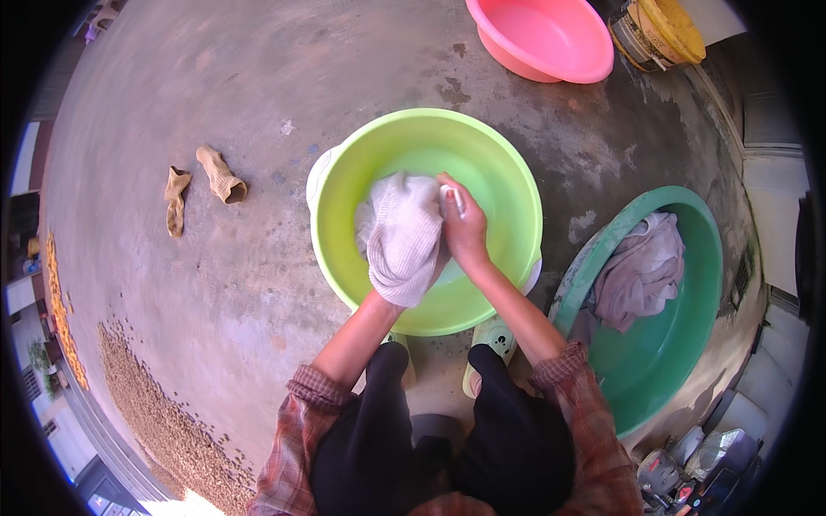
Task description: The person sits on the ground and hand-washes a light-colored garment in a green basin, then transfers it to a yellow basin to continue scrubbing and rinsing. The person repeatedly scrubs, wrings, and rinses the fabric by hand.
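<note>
A light green plastic basin [427, 113] stands on the concrete floor in front of me, with some cloudy water inside. Over it, a pale ribbed wet cloth [406, 238] is draped across my left forearm and covers my left hand, so its fingers are hidden. My right hand [464, 226] is at the cloth's right edge, its fingers curled around a small white object [453, 197], perhaps soap or a fold of cloth. More of the pale fabric hangs at the left inside the basin.
A large green tub [703, 284] with crumpled garments [642, 271] stands at the right. A pink basin [548, 39] and a yellow-lidded bucket [658, 32] are at the top right. Two brown socks [221, 174] lie at the left. Spread grains [168, 413] cover the lower-left floor.
</note>
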Demonstrator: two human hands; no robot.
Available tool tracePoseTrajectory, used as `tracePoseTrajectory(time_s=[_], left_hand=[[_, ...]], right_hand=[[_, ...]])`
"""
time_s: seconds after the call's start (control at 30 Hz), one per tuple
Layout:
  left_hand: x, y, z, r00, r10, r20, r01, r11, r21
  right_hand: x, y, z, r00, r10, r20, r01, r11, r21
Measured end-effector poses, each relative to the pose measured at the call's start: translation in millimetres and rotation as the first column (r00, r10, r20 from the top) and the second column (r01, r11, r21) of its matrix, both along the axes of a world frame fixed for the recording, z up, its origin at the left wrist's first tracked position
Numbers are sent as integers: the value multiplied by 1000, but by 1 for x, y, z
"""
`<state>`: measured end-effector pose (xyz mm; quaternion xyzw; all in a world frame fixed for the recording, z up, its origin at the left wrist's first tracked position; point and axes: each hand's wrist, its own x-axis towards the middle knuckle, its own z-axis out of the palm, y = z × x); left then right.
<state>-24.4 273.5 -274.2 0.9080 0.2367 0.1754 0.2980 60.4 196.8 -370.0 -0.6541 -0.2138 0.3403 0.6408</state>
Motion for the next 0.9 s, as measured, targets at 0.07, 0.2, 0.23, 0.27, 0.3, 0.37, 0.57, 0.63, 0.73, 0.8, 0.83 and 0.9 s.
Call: tracePoseTrajectory(time_s=[0.07, 0.2, 0.23, 0.27, 0.3, 0.37, 0.57, 0.63, 0.73, 0.8, 0.83, 0.9], left_hand=[[-33, 10, -83, 982, 80, 169, -2, 907, -421], [-24, 9, -32, 998, -57, 12, 57, 912, -407], [-22, 10, -9, 993, -115, -37, 97, 945, -312], [-27, 9, -11, 995, -82, 61, 99, 913, -396], [-31, 6, -12, 987, -30, 157, 102, 874, -475], [-33, 6, -16, 988, 30, 153, 50, 866, -498], [-29, 22, -45, 996, 83, 17, -75, 953, -292], [-36, 22, -68, 988, 84, 131, -42, 955, -294], [-49, -1, -109, 915, 318, 248, 28, 564, -826], [-56, -11, -97, 974, 199, 110, -38, 620, -784], [-53, -17, -89, 991, 125, 46, -44, 639, -768], [-33, -24, -68, 993, 91, 78, -13, 730, -683]], right_hand=[[-43, 4, 20, 972, 76, 222, -92, 994, 65], [-4, -14, -38, 955, -52, 292, 105, 980, -168], [11, -18, -47, 989, -136, 57, 145, 968, -204], [18, -25, -53, 966, -209, -154, 181, 967, -178], [25, -30, -55, 898, -257, -357, 214, 964, -156], [27, -30, -53, 740, -265, -618, 248, 962, -116], [-6, -10, -9, 925, -122, -359, 114, 993, -42], [-55, -14, -22, 993, -28, -118, 48, 985, 167], [-66, -6, 22, 997, 44, 56, -50, 991, 120], [-30, 0, 6, 993, -21, -113, 22, 1000, 4], [-15, -4, 1, 977, -121, -176, 120, 993, -17], [-15, -6, 3, 987, -145, 72, 149, 987, -53]])
